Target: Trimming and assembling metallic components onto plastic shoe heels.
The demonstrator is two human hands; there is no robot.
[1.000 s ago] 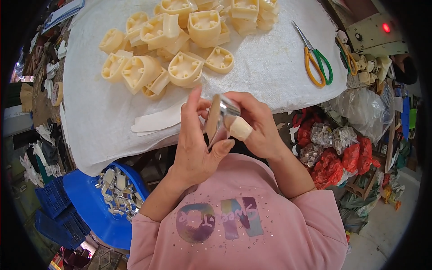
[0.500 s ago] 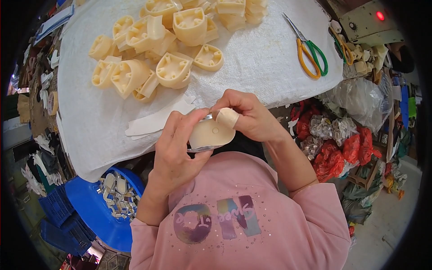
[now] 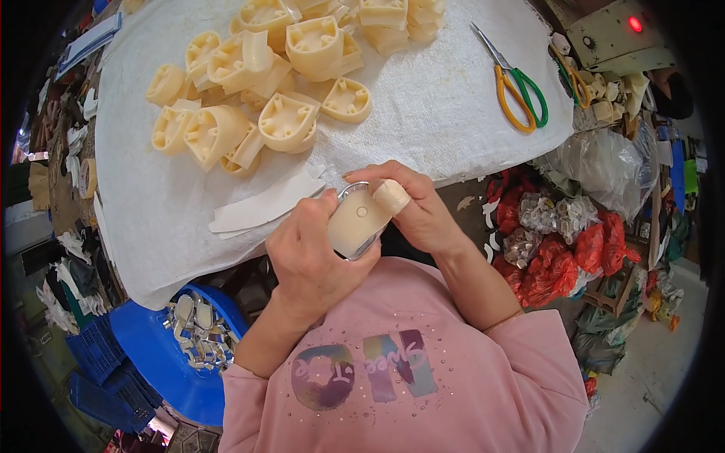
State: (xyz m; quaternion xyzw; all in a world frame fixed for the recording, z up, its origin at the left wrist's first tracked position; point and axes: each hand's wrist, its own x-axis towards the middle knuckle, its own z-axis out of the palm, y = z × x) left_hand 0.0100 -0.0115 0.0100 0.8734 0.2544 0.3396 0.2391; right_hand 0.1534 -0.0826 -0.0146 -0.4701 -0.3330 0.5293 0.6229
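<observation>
A rounded cream plastic piece with a shiny silver rim (image 3: 353,225) is held up just off the table's near edge. My left hand (image 3: 306,253) is closed round its left side, with the thumb along the near edge. My right hand (image 3: 427,219) grips the far right side, the index finger bent over the silver rim. A cream wrapping (image 3: 391,196) covers the right thumb, which presses at the piece's right edge. A small ring mark shows on the piece's face; its underside is hidden. Beyond the left hand lies a white strip (image 3: 264,202) on the cloth.
Several hollow cream plastic mouldings (image 3: 288,124) are heaped on the white-covered table (image 3: 423,113). Scissors (image 3: 521,98) with orange and green handles lie at the right. A blue tub (image 3: 143,340) of silvery pieces stands lower left. Red plastic bags (image 3: 547,272) lie lower right.
The piece has turned in my hands, its face and silver rim now showing more fully. My right hand has shifted slightly right and nearer; my left fingers have drawn back from the far edge.
</observation>
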